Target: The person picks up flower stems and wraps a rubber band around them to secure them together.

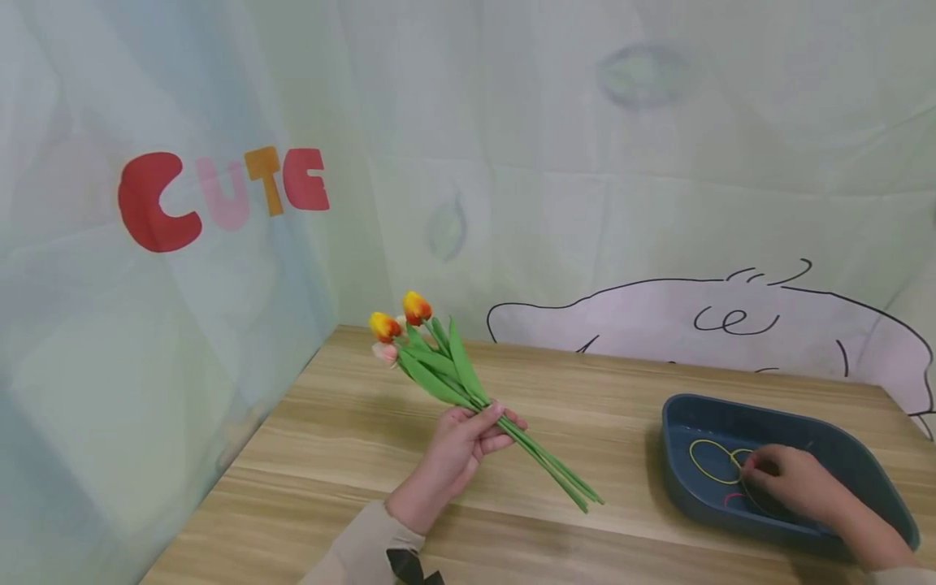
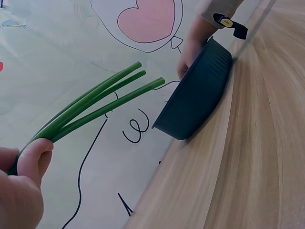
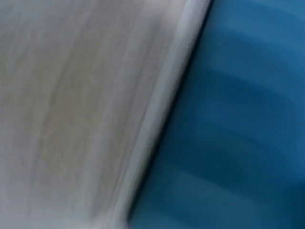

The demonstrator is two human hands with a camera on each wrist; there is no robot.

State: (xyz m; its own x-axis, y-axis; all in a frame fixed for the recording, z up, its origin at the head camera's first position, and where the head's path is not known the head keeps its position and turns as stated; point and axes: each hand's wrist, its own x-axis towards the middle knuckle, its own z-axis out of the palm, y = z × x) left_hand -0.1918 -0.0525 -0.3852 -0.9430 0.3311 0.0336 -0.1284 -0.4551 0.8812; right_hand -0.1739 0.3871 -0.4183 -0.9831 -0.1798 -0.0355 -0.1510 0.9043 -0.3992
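on my head feed, the left hand [image 1: 468,447] holds the tulips [image 1: 439,382] at a slant above the bench [image 1: 329,455], its fingers closed around the green stems [image 2: 107,109], blooms up to the left and the free ends angled down towards the blue tub [image 1: 702,512]. the right hand [image 1: 797,483] is down in the tub, its fingertips drawn close together by yellow loops; i can't tell whether they have caught one, as my right-wrist view is just a blur of tub and bench. one yellow band [image 1: 691,455] lies left of those fingers, seemingly touching another, and a pinkish-red band [image 1: 731,495] shows below. i'd worry about two loops coming up tangled, because they lie so close, or a thin one slipping out of a shallow pinch. the wrist could also knock the tub wall on its way out. on the left, the stem ends fan apart, so a band brought there might miss one or snag on a tip, and if that hold loosened, the top-heavy bunch could twist or slide.
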